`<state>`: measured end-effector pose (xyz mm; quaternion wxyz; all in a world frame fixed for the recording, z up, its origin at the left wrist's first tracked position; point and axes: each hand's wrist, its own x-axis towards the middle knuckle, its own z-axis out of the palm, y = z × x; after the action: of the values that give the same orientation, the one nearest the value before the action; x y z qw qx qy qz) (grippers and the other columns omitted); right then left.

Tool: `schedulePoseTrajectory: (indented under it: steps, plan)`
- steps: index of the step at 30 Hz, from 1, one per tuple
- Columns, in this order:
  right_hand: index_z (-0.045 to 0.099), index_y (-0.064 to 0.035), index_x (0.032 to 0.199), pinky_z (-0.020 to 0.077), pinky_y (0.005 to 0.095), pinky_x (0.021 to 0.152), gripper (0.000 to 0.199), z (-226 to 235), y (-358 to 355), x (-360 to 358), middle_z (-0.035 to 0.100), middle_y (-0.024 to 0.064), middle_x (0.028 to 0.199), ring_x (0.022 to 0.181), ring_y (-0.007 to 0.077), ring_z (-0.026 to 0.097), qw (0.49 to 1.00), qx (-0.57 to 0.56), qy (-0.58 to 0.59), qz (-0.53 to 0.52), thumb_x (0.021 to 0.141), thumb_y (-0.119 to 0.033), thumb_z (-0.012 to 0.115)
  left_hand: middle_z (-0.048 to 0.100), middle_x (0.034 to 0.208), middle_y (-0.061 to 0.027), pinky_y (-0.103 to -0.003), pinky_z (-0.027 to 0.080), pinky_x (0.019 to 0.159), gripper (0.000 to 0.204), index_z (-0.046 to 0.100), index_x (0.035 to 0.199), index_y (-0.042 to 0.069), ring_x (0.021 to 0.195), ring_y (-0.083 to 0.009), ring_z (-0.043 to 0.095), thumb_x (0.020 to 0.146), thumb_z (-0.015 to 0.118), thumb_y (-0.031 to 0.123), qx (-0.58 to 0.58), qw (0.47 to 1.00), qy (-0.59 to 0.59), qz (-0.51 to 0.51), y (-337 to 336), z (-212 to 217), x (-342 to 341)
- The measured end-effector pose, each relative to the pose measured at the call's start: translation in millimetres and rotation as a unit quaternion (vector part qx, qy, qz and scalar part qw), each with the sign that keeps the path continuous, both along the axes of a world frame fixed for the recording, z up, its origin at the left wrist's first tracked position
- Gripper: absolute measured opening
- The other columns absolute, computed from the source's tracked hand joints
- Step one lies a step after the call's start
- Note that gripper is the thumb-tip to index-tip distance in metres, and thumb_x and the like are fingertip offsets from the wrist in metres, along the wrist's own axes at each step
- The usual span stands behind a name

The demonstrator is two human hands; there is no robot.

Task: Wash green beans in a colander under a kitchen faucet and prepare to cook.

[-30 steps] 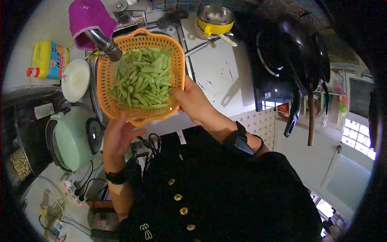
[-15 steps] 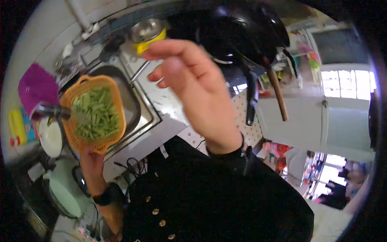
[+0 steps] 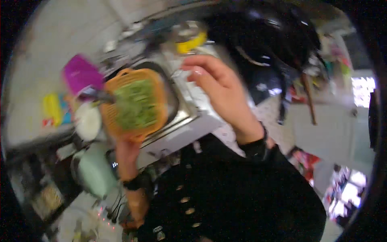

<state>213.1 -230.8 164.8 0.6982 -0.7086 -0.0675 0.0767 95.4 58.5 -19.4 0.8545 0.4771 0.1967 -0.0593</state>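
An orange plastic colander [image 3: 161, 99] full of cut green vegetable pieces [image 3: 138, 105], which look like green beans, is over the sink [image 3: 173, 105]. My left hand [image 3: 127, 154] grips its near rim by the handle, the fingers partly hidden beneath it. The metal faucet [image 3: 98, 95] points at the vegetables from the left; blur hides whether water runs. Up in the air right of the sink, my right hand [image 3: 226, 92] has loosely curved fingers, thumb apart from them, and nothing visible in it. It is nearest to the yellow-banded metal container [image 3: 191, 42] behind it.
A black wok [image 3: 266, 36] and a pan with a dark handle [image 3: 284, 101] stand on the stove at the right; a wooden handle [image 3: 308, 99] sticks out. Left of the sink are a purple cloth [image 3: 82, 75], a white bowl [image 3: 88, 121], a yellow bottle [image 3: 52, 109] and a pale green pot [image 3: 96, 171].
The whole view has shifted, so everything appears farther right and blurred. My left hand keeps its hold on the colander. My right hand stays raised, a little lower in view.
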Motion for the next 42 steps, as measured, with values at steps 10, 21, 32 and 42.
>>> schedulePoseTrajectory:
  steps: [10,21,32,42]
  plan:
    - [0.035,-0.0123,0.132,0.0238,0.0512,0.100,0.073,-133.2,118.6,0.0,0.023,0.0218,0.138,0.125,0.0493,0.017,0.839,-0.504,-0.060,0.195,0.073,-0.045,0.063,0.053,0.109,-0.0148,-0.046,0.052,0.078,0.039,0.042,0.114,-0.002,0.097,-0.0312,0.057,0.075,0.042,0.001,-0.152,0.970,0.180,0.067,-29.0,25.2,7.1]
    - [0.056,-0.0211,0.112,0.0309,0.0616,0.082,0.050,-138.0,118.1,23.3,0.047,0.0078,0.113,0.109,0.0383,0.039,0.799,-0.529,-0.126,0.257,0.065,-0.033,0.068,0.055,0.108,-0.0174,-0.045,0.054,0.073,0.041,0.039,0.119,0.001,0.092,-0.0310,0.060,0.078,0.044,0.007,-0.102,0.985,0.139,0.023,-45.3,26.7,25.2]
    - [0.058,-0.0155,0.105,0.0429,0.0414,0.078,0.039,-152.8,103.9,45.1,0.048,0.0115,0.111,0.094,0.0343,0.051,0.797,-0.504,-0.226,0.245,0.068,-0.022,0.066,0.047,0.116,-0.0136,-0.044,0.056,0.070,0.063,0.029,0.128,0.011,0.095,-0.0301,0.058,0.069,0.040,-0.006,-0.122,0.978,0.161,0.051,-40.4,50.3,37.7]
    - [0.052,-0.0248,0.118,0.0199,0.0594,0.098,0.042,-105.5,128.1,14.7,0.043,0.0067,0.128,0.125,0.0354,0.026,0.736,-0.481,-0.249,0.407,0.078,-0.037,0.056,0.052,0.108,-0.0148,-0.041,0.056,0.067,0.058,0.032,0.126,0.010,0.088,-0.0284,0.061,0.071,0.045,-0.001,-0.132,0.983,0.123,0.033,-32.2,35.2,34.0]
